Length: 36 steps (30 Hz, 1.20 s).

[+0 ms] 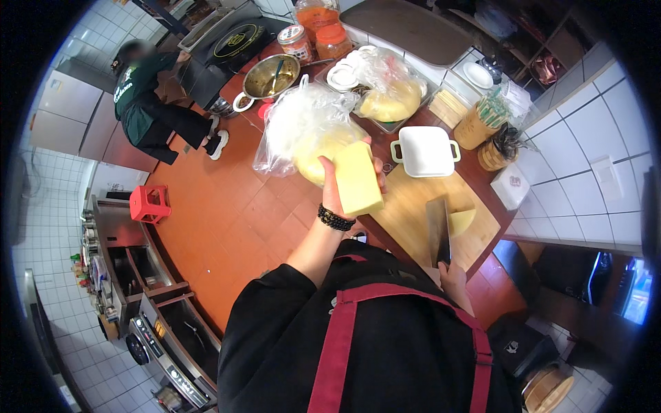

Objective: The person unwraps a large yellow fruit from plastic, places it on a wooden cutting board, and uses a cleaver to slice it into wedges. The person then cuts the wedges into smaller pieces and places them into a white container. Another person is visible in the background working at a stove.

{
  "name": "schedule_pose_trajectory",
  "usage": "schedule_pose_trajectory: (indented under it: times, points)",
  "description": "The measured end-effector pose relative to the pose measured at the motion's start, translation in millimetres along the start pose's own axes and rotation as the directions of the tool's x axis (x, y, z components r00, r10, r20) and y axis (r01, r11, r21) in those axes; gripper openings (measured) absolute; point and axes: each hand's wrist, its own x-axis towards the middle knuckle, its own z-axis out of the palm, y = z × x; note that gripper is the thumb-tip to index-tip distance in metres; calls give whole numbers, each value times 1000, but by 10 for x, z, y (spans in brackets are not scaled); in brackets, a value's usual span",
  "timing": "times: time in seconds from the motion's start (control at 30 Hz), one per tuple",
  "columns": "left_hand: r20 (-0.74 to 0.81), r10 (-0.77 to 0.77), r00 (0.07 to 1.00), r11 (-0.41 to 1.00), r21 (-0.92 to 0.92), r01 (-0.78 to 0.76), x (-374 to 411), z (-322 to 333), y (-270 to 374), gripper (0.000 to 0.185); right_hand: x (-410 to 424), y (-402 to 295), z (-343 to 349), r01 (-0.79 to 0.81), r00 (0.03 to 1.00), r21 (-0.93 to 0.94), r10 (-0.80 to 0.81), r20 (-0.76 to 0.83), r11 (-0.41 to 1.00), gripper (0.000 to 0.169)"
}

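My left hand, with a dark beaded bracelet at the wrist, holds up a pale yellow rectangular block of food. The thumb lies along one side and the fingertips wrap the other. In my right hand is the handle of a cleaver, its blade over the wooden cutting board. Beside the blade, a yellow wedge lies on the board. A clear plastic bag with yellow food is behind the left hand. At the board's far edge stands a white square dish with two handles.
A tray holds white lids and another bagged yellow food. Nearby are a metal bowl, lidded jars and a chopstick holder. Across the tiled floor, a person bends by a cabinet; a red stool stands left.
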Motion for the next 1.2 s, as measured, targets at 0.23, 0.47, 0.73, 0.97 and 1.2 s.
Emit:
schedule_pose_trajectory:
  times: [0.23, 0.47, 0.73, 0.97, 1.2]
  points:
    - [182, 193, 964, 976, -141, -169, -81, -194, 473, 91, 47, -95, -146, -98, 984, 77, 86, 153, 992, 36]
    - [85, 456, 886, 884, -158, -440, -113, -579, 1162, 84, 39, -361, -412, -89, 983, 36, 82, 167, 995, 40]
    - [-511, 567, 646, 656, -194, -730, -54, -941, 1753, 82, 318, 687, 217, 12, 974, -149, 22, 226, 989, 50]
    - [-545, 663, 513, 623, 23, -782, 80, -1255, 2039, 59, 375, 338, 73, 4, 981, -160, 27, 190, 987, 50]
    - [-446, 672, 592, 625, -88, -776, 128, -975, 2130, 59, 443, 183, 33, -6, 981, -182, 41, 192, 983, 49]
